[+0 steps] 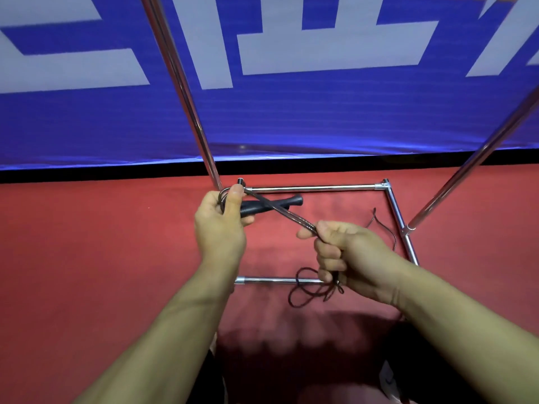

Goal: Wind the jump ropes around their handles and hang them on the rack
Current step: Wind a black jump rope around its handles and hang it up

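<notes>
Left hand (221,223): at 9 o'clock of frame centre; fingers curled around the black moulded jump-rope handles (268,206), thumb pressed on top near the cord end.
Handles: held level above the floor, pointing toward 3 o'clock, in front of the far base bar of the rack.
Right hand (347,255): at 4 o'clock of the left hand; fingers closed in a fist around the thin dark jump-rope cord (287,218).
Cord: runs taut from the left thumb across the handles down to the right fist; at least one turn loops behind the left fingers; slack hangs below the right fist in loose loops at 6 o'clock; a further strand shows at 2 o'clock of the right hand.
Chrome tubular rack (315,188): rectangular base on the floor beneath both hands; uprights rise toward 11 and 1 o'clock.
Red carpeted floor (102,243): beneath rack and arms.
Blue banner with white blocks (291,112): at 12 o'clock, behind the rack.
</notes>
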### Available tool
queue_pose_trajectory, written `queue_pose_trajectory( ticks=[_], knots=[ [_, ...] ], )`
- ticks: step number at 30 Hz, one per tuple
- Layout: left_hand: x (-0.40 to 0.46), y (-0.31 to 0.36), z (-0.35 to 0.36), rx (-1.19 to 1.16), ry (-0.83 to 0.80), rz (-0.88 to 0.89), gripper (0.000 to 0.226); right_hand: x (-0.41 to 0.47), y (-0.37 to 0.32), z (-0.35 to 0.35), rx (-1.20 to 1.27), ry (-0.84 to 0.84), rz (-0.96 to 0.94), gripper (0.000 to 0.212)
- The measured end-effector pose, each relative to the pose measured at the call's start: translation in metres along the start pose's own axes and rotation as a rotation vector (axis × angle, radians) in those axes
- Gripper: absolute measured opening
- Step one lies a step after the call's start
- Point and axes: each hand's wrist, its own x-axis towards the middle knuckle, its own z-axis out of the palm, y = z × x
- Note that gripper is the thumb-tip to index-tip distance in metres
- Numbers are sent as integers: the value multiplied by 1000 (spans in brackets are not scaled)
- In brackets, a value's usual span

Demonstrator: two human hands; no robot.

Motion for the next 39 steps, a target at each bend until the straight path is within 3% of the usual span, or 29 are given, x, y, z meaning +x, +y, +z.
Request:
queue_pose_trajectory(
  ticks=[1,3,6,8,10,14,18,22,26,30,33,35,37,39],
  knots=[
    [-1,0,1,10,-8,8,22,-3,-3,-1,-25,-50,84,28],
    [-6,1,4,7,-25,6,21,-7,1,0,-310,-113,97,31],
    [-16,5,11,-64,-60,-42,24,-7,24,2,-1004,-177,-176,22],
    [-25,9,15,-117,-103,-94,27,-3,41,-3,-1153,-205,-260,8],
    [-35,12,17,-114,-152,-122,30,3,53,-5,-1170,-167,-305,11],
    [-48,21,15,-48,-229,-125,30,15,56,-14,-1144,77,-573,25],
    [-48,22,7,96,-333,-101,32,24,33,-27,-1027,265,-711,41],
    [-52,20,1,152,-520,-138,29,29,15,-32,-917,453,-760,25],
    [-48,7,1,252,-595,-155,28,22,1,-34,-874,500,-755,13],
    [-38,-10,-1,455,-539,-1,34,17,-6,-35,-932,492,-760,15],
    [-34,-14,-2,594,-381,162,35,10,-14,-34,-977,504,-775,39],
    [-29,-16,0,641,-232,222,38,3,-12,-28,-1105,460,-851,39],
    [-23,-15,2,571,-93,192,38,-4,0,-17,-1277,356,-927,27],
    [-18,-10,5,341,3,89,32,-10,20,-5,-1379,241,-926,17]
  ],
)
